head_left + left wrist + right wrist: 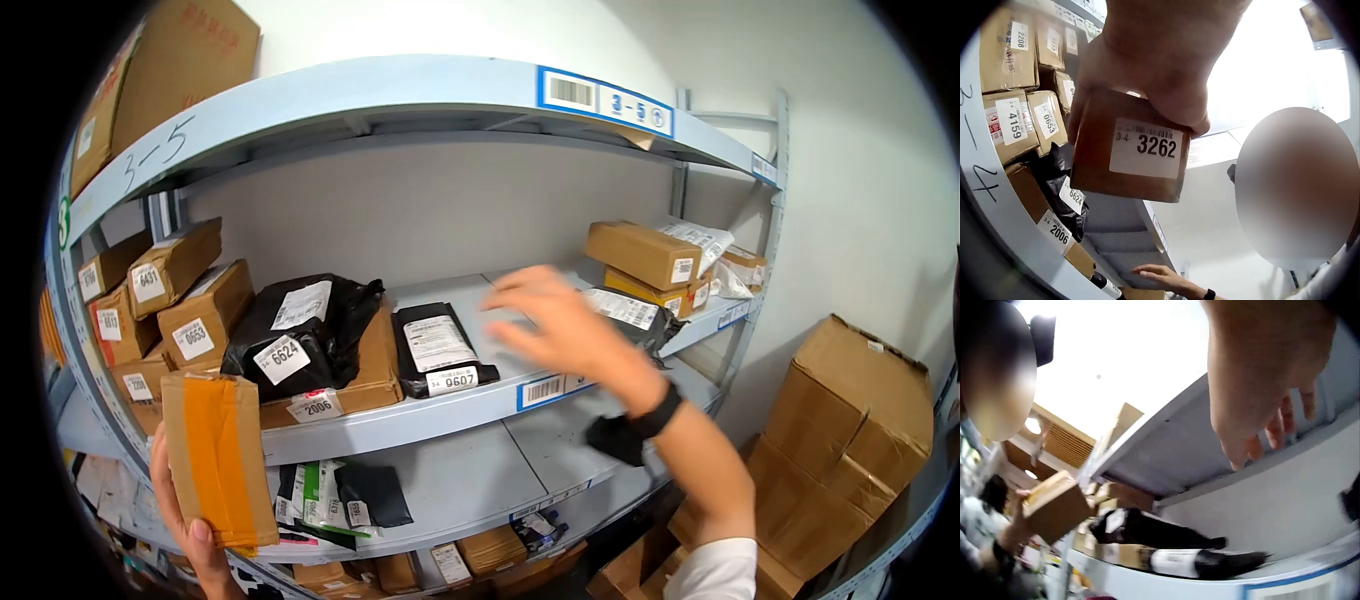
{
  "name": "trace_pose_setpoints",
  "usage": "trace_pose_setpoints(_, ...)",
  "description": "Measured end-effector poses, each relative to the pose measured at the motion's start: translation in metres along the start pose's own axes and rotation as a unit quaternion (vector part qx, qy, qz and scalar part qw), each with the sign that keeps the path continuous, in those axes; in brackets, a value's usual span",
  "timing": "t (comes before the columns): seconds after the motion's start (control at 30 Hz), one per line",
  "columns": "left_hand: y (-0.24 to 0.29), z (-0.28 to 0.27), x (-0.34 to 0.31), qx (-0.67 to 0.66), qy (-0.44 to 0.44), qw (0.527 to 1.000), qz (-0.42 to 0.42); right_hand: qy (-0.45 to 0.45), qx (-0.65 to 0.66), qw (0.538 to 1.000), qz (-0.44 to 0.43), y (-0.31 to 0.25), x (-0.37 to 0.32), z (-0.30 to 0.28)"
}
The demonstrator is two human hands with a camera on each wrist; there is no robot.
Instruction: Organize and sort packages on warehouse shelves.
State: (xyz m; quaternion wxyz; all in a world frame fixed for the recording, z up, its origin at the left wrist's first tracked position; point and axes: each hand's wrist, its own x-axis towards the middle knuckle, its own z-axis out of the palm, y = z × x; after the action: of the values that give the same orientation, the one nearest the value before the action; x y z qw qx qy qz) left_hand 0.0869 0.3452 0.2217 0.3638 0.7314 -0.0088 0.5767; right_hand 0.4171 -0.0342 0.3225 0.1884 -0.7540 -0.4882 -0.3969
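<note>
My left hand [190,535] grips a brown box [215,460] with orange tape at the lower left, thumb on its near face. In the left wrist view the same box [1129,150] shows a 3262 label, and the left hand [1154,56] is wrapped over it. My right hand [560,325], fingers spread and slightly bent, is blurred above the middle shelf and holds nothing. To its left lies a black parcel [437,345] labelled 9607; on its other side is a dark parcel [630,310] with a white label. The right wrist view shows the right hand [1272,381] with fingers extended.
Black package [300,335] labelled 6624 lies on box 2006 [375,370], with small boxes [195,325] stacked left. More boxes [640,252] stand at the shelf's right end. Lower shelves hold bags [325,500]. Large cartons [850,430] stand at the right. The upper shelf [400,85] hangs overhead.
</note>
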Motion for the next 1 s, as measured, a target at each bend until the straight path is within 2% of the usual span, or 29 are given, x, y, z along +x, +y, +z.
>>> trace_pose_setpoints(0.07, 0.0, -0.003, -0.001, 0.004, -0.004, 1.0, -0.01, -0.021, -0.117, 0.987, 0.107, 0.035, -0.031, -0.025)
trace_pose_setpoints(0.13, 0.001, 0.001, 0.0, 0.013, -0.038, 0.999, 0.005, -0.119, -0.153, 0.943, 0.269, 0.058, -0.053, -0.039)
trace_pose_setpoints(0.2, 0.007, 0.011, 0.001, 0.013, -0.058, 0.998, 0.007, -0.162, -0.067, 0.925, 0.336, 0.074, -0.069, -0.039)
trace_pose_setpoints(0.23, 0.01, 0.017, 0.003, 0.009, -0.066, 0.998, 0.008, -0.167, -0.058, 0.927, 0.332, 0.078, -0.072, -0.036)
trace_pose_setpoints(0.3, 0.017, 0.031, 0.004, -0.002, -0.083, 0.997, 0.007, -0.154, 0.067, 0.924, 0.342, 0.08, -0.073, -0.033)
trace_pose_setpoints(0.33, 0.02, 0.037, 0.005, -0.006, -0.092, 0.996, 0.006, -0.141, 0.16, 0.906, 0.366, 0.071, -0.07, -0.029)
trace_pose_setpoints(0.37, 0.022, 0.044, 0.007, -0.011, -0.1, 0.995, 0.007, -0.146, 0.089, 0.938, 0.301, 0.072, -0.072, -0.019)
trace_pose_setpoints(0.43, 0.027, 0.055, 0.007, -0.023, -0.108, 0.994, 0.008, -0.179, 0.009, 0.93, 0.32, 0.032, -0.059, -0.016)
trace_pose_setpoints(0.53, 0.03, 0.059, 0.005, -0.012, -0.107, 0.994, 0.019, -0.138, 0.142, 0.936, 0.292, 0.035, -0.06, -0.006)
trace_pose_setpoints(0.67, 0.026, 0.049, 0.001, 0.015, -0.102, 0.995, 0.017, -0.062, 0.182, 0.952, 0.238, 0.048, -0.074, -0.006)
trace_pose_setpoints(0.77, 0.03, 0.047, 0.007, 0.018, -0.114, 0.993, 0.018, -0.019, 0.243, 0.936, 0.255, 0.045, -0.091, -0.005)
trace_pose_setpoints(0.83, 0.038, 0.054, 0.01, 0.01, -0.106, 0.994, 0.033, 0.045, 0.313, 0.927, 0.203, 0.038, -0.104, 0.006)
trace_pose_setpoints(0.9, 0.048, 0.069, 0.018, -0.004, -0.121, 0.991, 0.052, 0.053, 0.294, 0.934, 0.196, 0.024, -0.111, 0.013)
trace_pose_setpoints(0.97, 0.06, 0.09, 0.03, -0.013, -0.15, 0.985, 0.085, 0.1, 0.132, 0.965, 0.204, 0.008, -0.111, 0.026)
trace_pose_setpoints(1.0, 0.059, 0.1, 0.04, -0.001, -0.163, 0.979, 0.123, 0.102, 0.136, 0.964, 0.206, 0.0, -0.106, 0.032)
